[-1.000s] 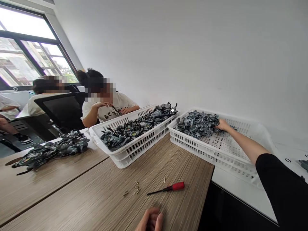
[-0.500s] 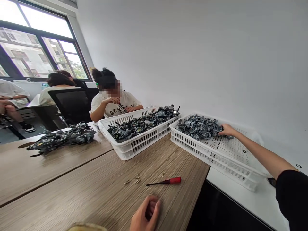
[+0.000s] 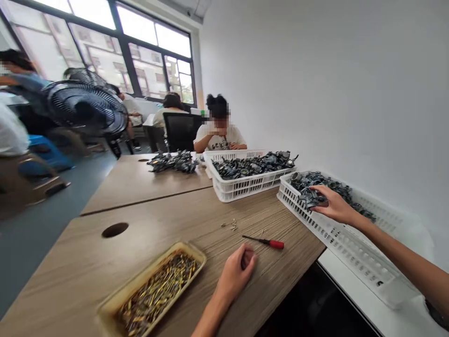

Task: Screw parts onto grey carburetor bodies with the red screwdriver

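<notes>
My right hand (image 3: 333, 204) grips a grey metal carburetor (image 3: 309, 199) between thumb and fingers. It is above the near rim of the right-hand white crate (image 3: 301, 215), where many similar carburetors (image 3: 328, 181) are heaped at the far side. My left hand (image 3: 235, 270) rests on the wooden table, loosely curled, with nothing visible in it. Just beyond it lies a screwdriver (image 3: 276, 244) with a red handle and dark shaft. Several small brass pieces (image 3: 233, 225) are scattered past the screwdriver.
A yellowish tray (image 3: 108, 302) of small brass and dark metal pieces stands left of my left arm. Another white crate (image 3: 224, 194) holds more carburetors, and a pile (image 3: 173, 161) lies on the far table. A co-worker (image 3: 219, 133) sits behind. A fan (image 3: 87, 107) is at left.
The view has swung left, bringing the brass tray and fan into sight. My right hand has come up from the crate's heap with a carburetor. My left hand stays curled on the table.
</notes>
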Demonstrator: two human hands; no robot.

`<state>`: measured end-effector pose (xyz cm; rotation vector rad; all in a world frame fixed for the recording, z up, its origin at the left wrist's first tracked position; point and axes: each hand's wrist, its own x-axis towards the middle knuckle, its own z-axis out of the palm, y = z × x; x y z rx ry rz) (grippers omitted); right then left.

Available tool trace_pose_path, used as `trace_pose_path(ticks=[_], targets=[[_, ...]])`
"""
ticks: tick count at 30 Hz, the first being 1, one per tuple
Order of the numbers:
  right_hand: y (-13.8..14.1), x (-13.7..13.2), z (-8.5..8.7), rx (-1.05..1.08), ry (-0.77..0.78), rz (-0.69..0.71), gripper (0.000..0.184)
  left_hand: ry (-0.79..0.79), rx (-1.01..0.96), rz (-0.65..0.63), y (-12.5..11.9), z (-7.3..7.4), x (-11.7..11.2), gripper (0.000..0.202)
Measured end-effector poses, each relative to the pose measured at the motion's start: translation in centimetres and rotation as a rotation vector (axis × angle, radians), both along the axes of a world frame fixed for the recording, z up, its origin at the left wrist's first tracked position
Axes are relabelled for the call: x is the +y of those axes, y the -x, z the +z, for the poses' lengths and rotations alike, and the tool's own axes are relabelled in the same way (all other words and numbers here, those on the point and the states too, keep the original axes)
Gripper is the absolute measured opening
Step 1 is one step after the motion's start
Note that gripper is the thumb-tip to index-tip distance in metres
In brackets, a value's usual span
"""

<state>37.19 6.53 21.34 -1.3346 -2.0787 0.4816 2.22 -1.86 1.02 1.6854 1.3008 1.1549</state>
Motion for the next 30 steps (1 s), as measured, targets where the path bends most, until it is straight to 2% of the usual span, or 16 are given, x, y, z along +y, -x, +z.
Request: trace_pose_path(ticks=[4, 9, 12, 14, 17, 23, 26, 28, 30], targets=[[6.1, -0.6, -3.4, 0.124, 0.23, 0.151, 0.067, -0.083, -0.053, 0.098, 0.0, 0.1, 0.0, 0.031], [11.2, -0.4, -8.7, 0.313, 0.898, 0.298, 0.055, -0.136, -0.194, 0.267, 0.7, -0.2, 1.0, 0.03], [12.8, -0.1, -11.6, 0.393, 1.108, 0.339, 0.043, -0.141, -0.246, 0.383, 1.1, -0.1, 1.6, 0.031], [13.5, 0.2, -12.9, 0.424, 1.169, 0.333, 0.037, -0.147, -0.274, 0.403, 1.4, 0.0, 1.8, 0.032], [14.2, 0.7, -14.0, 0.429, 1.24, 0.288, 0.031, -0.158, -0.284, 0.35, 1.5, 0.5, 1.7, 0.034], [15.4, 1.3, -13.8, 0.352, 1.299, 0.192, 0.028, -0.146, -0.183, 0.123, 1.4, 1.1, 0.9, 0.037], [15.7, 1.3, -13.9, 0.321, 1.267, 0.228, 0.032, -0.159, -0.046, 0.055, 1.2, 0.9, 0.7, 0.047], [15.8, 1.1, -14.1, 0.299, 1.201, 0.266, 0.035, -0.154, 0.037, 0.028, 0.9, 0.6, 0.7, 0.063], [16.0, 0.8, -14.1, 0.261, 1.133, 0.295, 0.039, -0.137, 0.081, 0.026, 0.6, 0.3, 0.7, 0.068]])
